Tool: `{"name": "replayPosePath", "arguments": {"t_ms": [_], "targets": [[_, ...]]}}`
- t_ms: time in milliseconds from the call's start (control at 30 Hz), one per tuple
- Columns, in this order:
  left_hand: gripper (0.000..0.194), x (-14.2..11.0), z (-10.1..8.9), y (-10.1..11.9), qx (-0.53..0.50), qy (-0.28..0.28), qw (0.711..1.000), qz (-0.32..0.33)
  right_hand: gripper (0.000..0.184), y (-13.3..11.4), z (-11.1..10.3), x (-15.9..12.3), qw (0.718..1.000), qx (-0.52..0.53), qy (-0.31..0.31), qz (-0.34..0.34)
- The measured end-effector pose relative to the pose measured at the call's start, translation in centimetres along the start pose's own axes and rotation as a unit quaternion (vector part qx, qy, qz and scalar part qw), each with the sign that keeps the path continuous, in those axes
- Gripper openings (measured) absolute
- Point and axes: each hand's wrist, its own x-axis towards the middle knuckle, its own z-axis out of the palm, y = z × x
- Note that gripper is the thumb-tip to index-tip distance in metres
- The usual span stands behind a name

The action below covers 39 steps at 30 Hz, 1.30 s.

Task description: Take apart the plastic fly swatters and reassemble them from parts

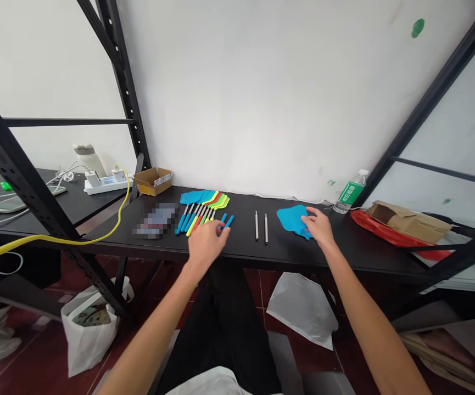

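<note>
My left hand (207, 240) is closed, its fingers and thumb at the blue handles (229, 221) right of the fly swatters; its fingertips are partly hidden. Beside it lies a fanned row of small fly swatters (204, 206) with blue, yellow, red and green heads and matching handles. My right hand (318, 226) pinches the edge of a blue fly swatter head (291, 218), in what looks like a small pile on the black table (241, 247). Two slim metal rods (256, 226) lie parallel between my hands.
A small cardboard box (153, 181) and a blurred-out item (156, 220) sit at left. To the right stand a water bottle (351, 192) and a brown paper package (410, 221) on red plastic (379, 231). A yellow cable (122, 211) runs past the black shelf post (128, 93).
</note>
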Motion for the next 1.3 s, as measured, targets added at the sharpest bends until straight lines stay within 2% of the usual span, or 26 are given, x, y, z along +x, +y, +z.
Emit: {"name": "replayPosePath", "arguments": {"t_ms": [33, 100, 167, 233, 367, 433, 567, 700, 800, 1033, 1300], "targets": [[0.019, 0.7, -0.7, -0.7, 0.112, 0.006, 0.994, 0.010, 0.054, 1.1, -1.0, 0.7, 0.998, -0.061, 0.016, 0.011], [0.025, 1.8, -1.5, -1.8, 0.276, -0.008, 0.961, 0.014, 0.049, 2.7, -2.1, 1.4, 0.986, -0.163, 0.036, 0.017], [0.029, 2.6, -1.8, -2.5, 0.361, -0.047, 0.931, 0.012, 0.046, 3.4, -2.3, 1.4, 0.970, -0.235, 0.050, 0.036], [0.030, 2.9, -1.7, -2.7, 0.399, -0.066, 0.915, 0.011, 0.045, 3.6, -1.9, 0.9, 0.958, -0.277, 0.052, 0.061], [0.030, 3.3, -1.2, -2.5, 0.436, -0.067, 0.897, 0.008, 0.044, 3.4, -1.0, 0.0, 0.944, -0.318, 0.033, 0.081], [0.029, 3.6, -1.1, -2.3, 0.452, -0.078, 0.888, 0.010, 0.043, 3.1, -0.9, -0.5, 0.941, -0.328, 0.044, 0.074], [0.026, 4.0, -1.1, -1.8, 0.475, -0.098, 0.874, 0.017, 0.035, 2.0, -0.2, -2.0, 0.945, -0.316, 0.079, -0.011], [0.025, 3.8, -1.0, -1.5, 0.484, -0.108, 0.869, 0.008, 0.029, 0.4, 2.2, -4.1, 0.939, -0.323, -0.002, -0.120], [0.024, 3.6, -0.9, -1.4, 0.490, -0.109, 0.865, 0.014, 0.029, -0.8, 4.5, -5.1, 0.928, -0.332, -0.063, -0.154], [0.028, 3.7, -0.6, -1.7, 0.492, -0.120, 0.862, 0.033, 0.030, -3.5, 8.5, -5.5, 0.929, -0.318, -0.097, -0.164], [0.034, 3.9, -0.6, -2.2, 0.487, -0.106, 0.866, 0.031, 0.044, -6.4, 11.4, -5.2, 0.938, -0.318, -0.111, -0.090]]}}
